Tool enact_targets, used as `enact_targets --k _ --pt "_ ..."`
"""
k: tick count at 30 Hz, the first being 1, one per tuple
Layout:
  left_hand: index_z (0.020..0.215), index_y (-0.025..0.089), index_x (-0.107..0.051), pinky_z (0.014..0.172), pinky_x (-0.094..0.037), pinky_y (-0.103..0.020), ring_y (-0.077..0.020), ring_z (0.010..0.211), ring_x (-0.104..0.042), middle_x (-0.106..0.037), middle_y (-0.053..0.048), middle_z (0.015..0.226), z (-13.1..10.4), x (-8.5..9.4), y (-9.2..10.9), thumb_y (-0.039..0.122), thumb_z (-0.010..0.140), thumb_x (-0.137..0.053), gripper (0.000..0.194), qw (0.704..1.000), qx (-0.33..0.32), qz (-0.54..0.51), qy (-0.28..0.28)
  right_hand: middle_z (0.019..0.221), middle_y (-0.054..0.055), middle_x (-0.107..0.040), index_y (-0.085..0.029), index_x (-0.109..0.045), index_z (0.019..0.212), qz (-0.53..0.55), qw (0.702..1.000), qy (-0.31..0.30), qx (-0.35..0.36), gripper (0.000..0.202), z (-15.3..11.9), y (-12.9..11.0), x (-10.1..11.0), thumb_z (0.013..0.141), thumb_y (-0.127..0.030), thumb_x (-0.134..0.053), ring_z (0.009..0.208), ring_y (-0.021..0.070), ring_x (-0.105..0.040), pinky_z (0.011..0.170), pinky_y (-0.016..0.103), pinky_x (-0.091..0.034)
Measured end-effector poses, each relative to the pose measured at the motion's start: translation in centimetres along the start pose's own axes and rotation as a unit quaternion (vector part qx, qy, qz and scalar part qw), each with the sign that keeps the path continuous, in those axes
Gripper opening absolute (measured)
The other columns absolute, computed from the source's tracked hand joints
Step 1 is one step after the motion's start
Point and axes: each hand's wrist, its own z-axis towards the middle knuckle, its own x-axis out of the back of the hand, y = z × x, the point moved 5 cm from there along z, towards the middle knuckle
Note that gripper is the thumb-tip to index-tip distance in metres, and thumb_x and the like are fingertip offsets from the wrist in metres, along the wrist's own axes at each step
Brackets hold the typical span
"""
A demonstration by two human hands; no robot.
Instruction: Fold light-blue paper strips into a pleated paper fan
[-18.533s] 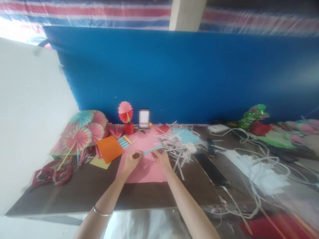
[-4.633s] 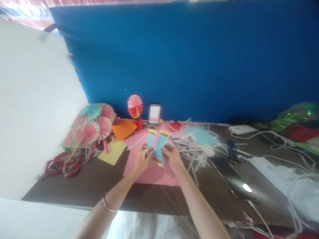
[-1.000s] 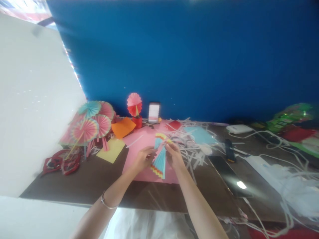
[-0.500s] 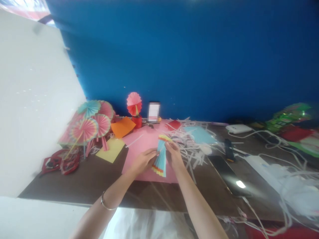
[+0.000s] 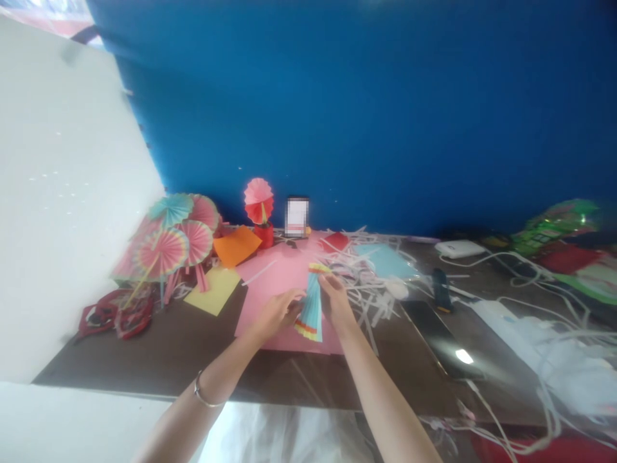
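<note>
A pleated light blue paper [image 5: 312,305] with yellow and orange bands at both ends is held upright between my hands, narrower in its upper half. My left hand [image 5: 279,312] is at its left side, fingers bent and touching its edge. On the other side my right hand [image 5: 336,299] grips it near the upper end, fingers closed on the folds. Beneath it lies a large pink paper sheet [image 5: 260,283] on the dark table [image 5: 202,360].
Finished paper fans [image 5: 164,247] are heaped at the left, near a red-handled tool [image 5: 118,314]. Yellow paper [image 5: 213,291] and orange paper [image 5: 237,245] lie closer in. To the right are white paper strips [image 5: 371,289], a black phone [image 5: 438,337] and tangled white cables [image 5: 563,360].
The pleated paper is squeezed slightly narrower and stands a little straighter. My left hand's fingers have shifted slightly along its edge; my right hand stays near the upper end.
</note>
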Motion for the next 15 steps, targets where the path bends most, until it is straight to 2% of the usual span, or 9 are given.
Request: enact_targets --k 4,7,9,11,15 --pt "0.072 0.014 -0.063 0.051 -0.048 -0.022 -0.0159 0.064 -0.065 -0.068 -0.005 0.074 0.8 0.5 -2.0 0.031 0.076 -0.058 0.018 0.992 0.056 -0.082 0.071 0.064 -0.004 -0.061 -0.021 -0.059 0.066 -0.018 0.996 0.084 0.031 0.024 1.1 -1.1 2.4 0.056 -0.037 -0.076 0.059 0.0116 -0.057 0.06 0.026 -0.046" --pt "0.073 0.012 -0.065 0.053 -0.05 -0.024 -0.0189 0.064 -0.066 -0.068 -0.007 0.072 1.3 1.8 -3.8 0.035 0.066 -0.068 0.024 0.962 0.11 -0.187 0.163 0.062 -0.003 -0.06 -0.021 -0.058 0.066 -0.111 0.985 0.122 0.055 0.029 2.6 -2.0 3.7 0.058 -0.046 -0.07 0.062 0.0141 -0.059 0.061 0.028 -0.048" --pt "0.081 0.011 -0.066 0.058 -0.052 -0.027 -0.0217 0.07 -0.067 -0.069 -0.008 0.076 1.4 2.8 -4.7 0.036 0.061 -0.073 0.033 0.935 0.14 -0.234 0.226 0.062 -0.001 -0.061 -0.019 -0.058 0.064 -0.163 0.98 0.109 0.043 0.029 3.9 -2.1 3.3 0.056 -0.043 -0.072 0.062 0.0156 -0.06 0.062 0.03 -0.049" --pt "0.089 0.011 -0.066 0.06 -0.052 -0.028 -0.023 0.074 -0.068 -0.07 -0.009 0.08 1.3 3.5 -5.2 0.037 0.058 -0.075 0.041 0.917 0.153 -0.256 0.264 0.064 0.0 -0.062 -0.018 -0.059 0.065 -0.211 0.971 0.104 0.031 0.028 5.5 -2.1 2.5 0.053 -0.038 -0.073 0.063 0.0163 -0.06 0.063 0.031 -0.05" --pt "0.094 0.011 -0.066 0.06 -0.053 -0.027 -0.0216 0.073 -0.067 -0.07 -0.009 0.082 1.1 3.7 -5.0 0.037 0.06 -0.074 0.043 0.919 0.136 -0.26 0.265 0.068 0.004 -0.063 -0.017 -0.059 0.07 -0.271 0.956 0.114 0.024 0.027 8.4 -2.5 0.7 0.058 -0.038 -0.071 0.071 0.0209 -0.062 0.07 0.037 -0.051"
